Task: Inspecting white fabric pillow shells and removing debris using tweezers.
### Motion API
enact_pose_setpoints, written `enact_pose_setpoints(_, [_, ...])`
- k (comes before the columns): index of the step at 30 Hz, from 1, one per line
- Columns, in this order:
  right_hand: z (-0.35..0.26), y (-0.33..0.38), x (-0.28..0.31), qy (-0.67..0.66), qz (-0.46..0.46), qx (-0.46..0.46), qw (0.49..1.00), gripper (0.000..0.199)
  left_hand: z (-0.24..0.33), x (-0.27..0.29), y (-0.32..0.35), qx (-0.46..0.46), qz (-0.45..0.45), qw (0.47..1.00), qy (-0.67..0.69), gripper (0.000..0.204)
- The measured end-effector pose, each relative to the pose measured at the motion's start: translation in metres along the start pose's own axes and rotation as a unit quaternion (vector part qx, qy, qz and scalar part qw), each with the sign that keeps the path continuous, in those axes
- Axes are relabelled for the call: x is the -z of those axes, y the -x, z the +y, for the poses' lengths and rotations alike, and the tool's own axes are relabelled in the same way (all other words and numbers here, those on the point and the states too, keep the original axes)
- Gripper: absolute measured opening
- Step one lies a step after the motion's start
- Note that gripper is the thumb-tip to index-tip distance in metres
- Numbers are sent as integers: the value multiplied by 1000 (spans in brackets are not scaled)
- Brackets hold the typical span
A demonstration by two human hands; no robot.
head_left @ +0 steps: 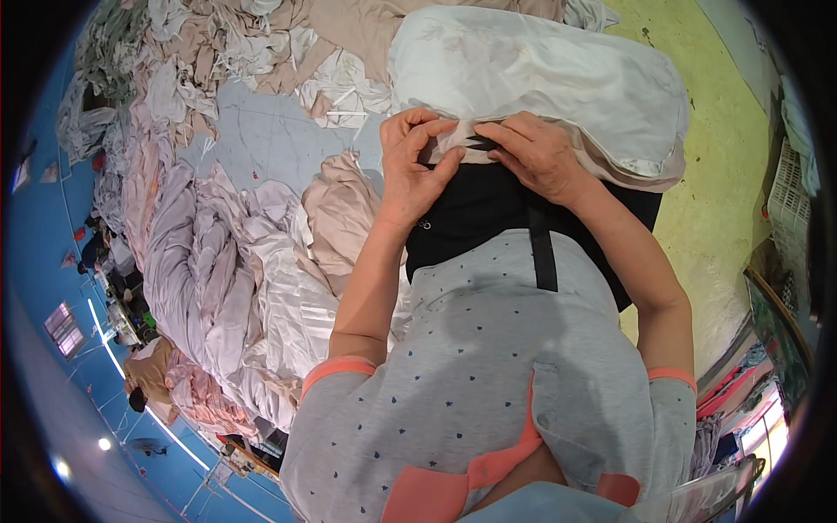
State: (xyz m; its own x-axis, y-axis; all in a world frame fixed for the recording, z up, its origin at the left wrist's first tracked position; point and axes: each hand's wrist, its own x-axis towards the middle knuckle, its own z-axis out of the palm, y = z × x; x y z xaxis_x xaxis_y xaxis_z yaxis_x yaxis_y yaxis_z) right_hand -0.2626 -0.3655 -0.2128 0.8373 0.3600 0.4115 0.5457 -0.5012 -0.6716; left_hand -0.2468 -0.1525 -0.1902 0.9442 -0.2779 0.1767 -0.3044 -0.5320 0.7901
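A white and pale beige fabric piece (pixel 532 74) lies bunched across my lap, over black cloth (pixel 471 200). My left hand (pixel 414 161) is closed in a pinch on the near edge of this fabric, thumb and fingertips drawn together. Close by on the right, my right hand (pixel 536 157) is closed round small black thread snips (pixel 479 142); their dark pointed blades stick out toward the left hand, against the beige edge. The handle is hidden under the fingers. A black strap (pixel 540 248) runs down over my shirt below the right hand.
Heaps of beige, white and lilac garments (pixel 218 227) spread on the left and far left. Grey marbled floor (pixel 270 131) shows between them. Yellowish floor (pixel 715 200) stretches along the right, with a white plastic crate (pixel 789 200) at the edge. Another person (pixel 148 370) is at lower left.
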Motion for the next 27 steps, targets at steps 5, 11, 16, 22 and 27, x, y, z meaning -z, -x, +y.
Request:
enact_pose_setpoints(5, [1,-1,0,4,-1,3,1000,49,-2,-1,0,5,2,1000,17,35])
enact_pose_setpoints(11, [1,-1,-1,6,1,-5,1000,48,-4,-1,0,5,-1,1000,21,34])
enact_pose_setpoints(16, [1,-2,-3,-3,3,1,1000,46,-6,-2,0,1,6,1000,23,34])
enact_pose_setpoints(22, [1,-4,-3,-4,-4,-1,1000,45,-4,-2,0,10,5,999,35,34])
enact_pose_setpoints(27, [1,-4,-3,-2,-6,2,1000,45,-4,-1,1,10,2,999,35,35])
